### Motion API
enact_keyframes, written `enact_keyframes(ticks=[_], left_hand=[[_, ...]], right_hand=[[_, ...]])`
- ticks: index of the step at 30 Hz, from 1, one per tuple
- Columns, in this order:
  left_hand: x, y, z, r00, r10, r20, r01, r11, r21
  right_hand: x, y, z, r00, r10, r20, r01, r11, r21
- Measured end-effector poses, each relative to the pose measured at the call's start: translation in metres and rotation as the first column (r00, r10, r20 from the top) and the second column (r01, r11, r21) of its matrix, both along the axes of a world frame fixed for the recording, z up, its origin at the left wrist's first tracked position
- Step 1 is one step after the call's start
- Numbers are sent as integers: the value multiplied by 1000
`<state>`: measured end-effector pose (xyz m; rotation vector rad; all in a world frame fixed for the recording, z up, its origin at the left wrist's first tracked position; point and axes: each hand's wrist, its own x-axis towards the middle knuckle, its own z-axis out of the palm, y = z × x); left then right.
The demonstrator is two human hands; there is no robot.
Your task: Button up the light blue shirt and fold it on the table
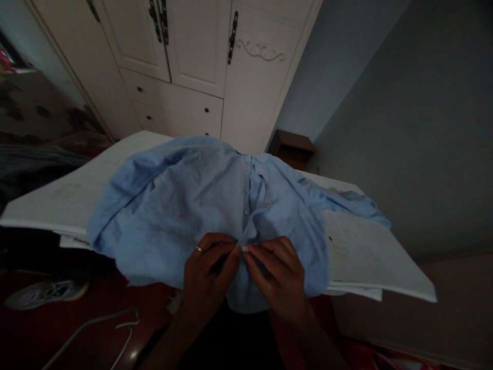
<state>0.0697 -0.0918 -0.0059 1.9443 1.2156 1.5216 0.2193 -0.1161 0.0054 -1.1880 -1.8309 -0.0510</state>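
Observation:
A light blue button-up shirt (173, 205) lies spread over a white board (69, 195), its collar at the far side and its hem hanging over the near edge. My left hand (208, 272), with a ring on one finger, pinches the shirt's front placket near the hem. My right hand (279, 277) pinches the same strip of cloth from the other side, fingertips almost touching the left ones. One sleeve (350, 203) trails to the right across the board.
A white wardrobe (200, 56) with drawers stands behind the board. A small brown stand (292, 146) sits by the blue wall. On the dark red floor at the left lie a wire hanger (96, 324) and a light shoe (46, 292).

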Motion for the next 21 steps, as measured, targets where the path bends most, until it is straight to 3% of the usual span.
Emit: enact_keyframes(ticks=[4, 10, 15, 21], left_hand=[[4, -1, -1, 1000, 9, 7, -9, 1000, 25], [-2, 4, 0, 997, -70, -44, 70, 997, -16], [-10, 2, 0, 984, -151, -95, 150, 989, -17], [-23, -4, 1, 968, -51, -245, 71, 995, 73]], right_hand=[[-5, -3, -8, 994, -26, -103, 31, 999, 45], [-9, -2, -17, 979, -33, -203, 46, 997, 61], [-4, -1, -17, 984, -9, -178, 6, 1000, -19], [14, -8, -7, 998, 35, -55, -42, 992, -121]])
